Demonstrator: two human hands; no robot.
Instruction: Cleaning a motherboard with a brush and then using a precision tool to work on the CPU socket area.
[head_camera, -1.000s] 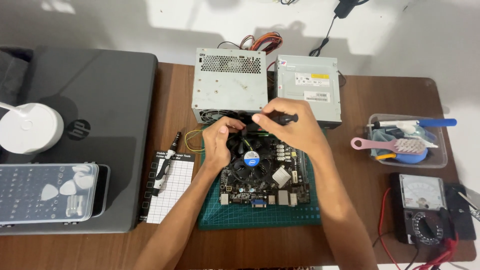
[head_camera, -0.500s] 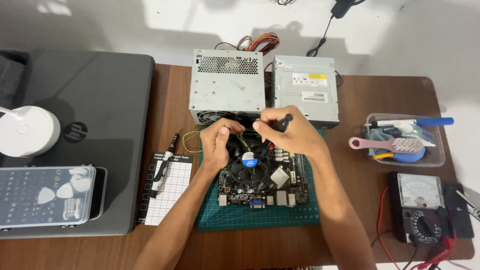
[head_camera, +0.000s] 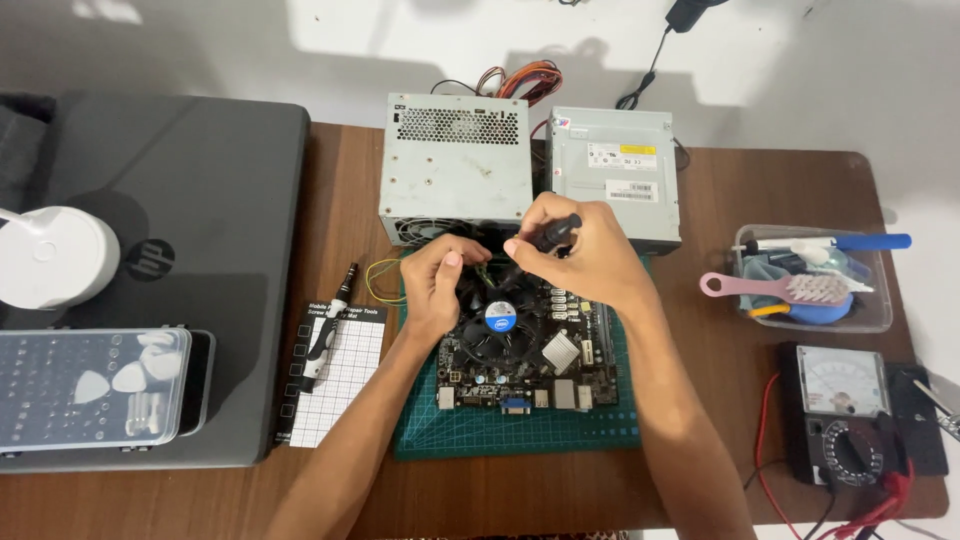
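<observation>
Clear plastic forms the open tray (head_camera: 880, 305) seen well to the right of the right hand (head_camera: 580, 250); a pink-handled brush (head_camera: 775, 288), a blue-handled tool (head_camera: 850, 241) and a blue round object are held in it, with other small items that cannot be told apart. A second clear case (head_camera: 90, 385), well to the left of the left hand (head_camera: 435, 285), is laid on a closed grey laptop (head_camera: 180, 230) and is filled with rows of small bits and white picks.

A black-handled screwdriver (head_camera: 552, 232) is gripped by the right hand, the fingers closed around its handle above the upper edge of the motherboard (head_camera: 530, 345). The left hand is curled, fingertips drawn together, touching the board just beside its round cooler fan (head_camera: 500, 325); whether anything is pinched there cannot be told. The board is laid on a green cutting mat (head_camera: 520, 435) on the wooden table (head_camera: 720, 180), directly beneath both hands. Beyond the hands, a grey power supply (head_camera: 455, 165) and an optical drive (head_camera: 612, 170) are set side by side.

Compared with half a second earlier, both hands are found in nearly the same place, with the screwdriver kept in the same grip.
</observation>
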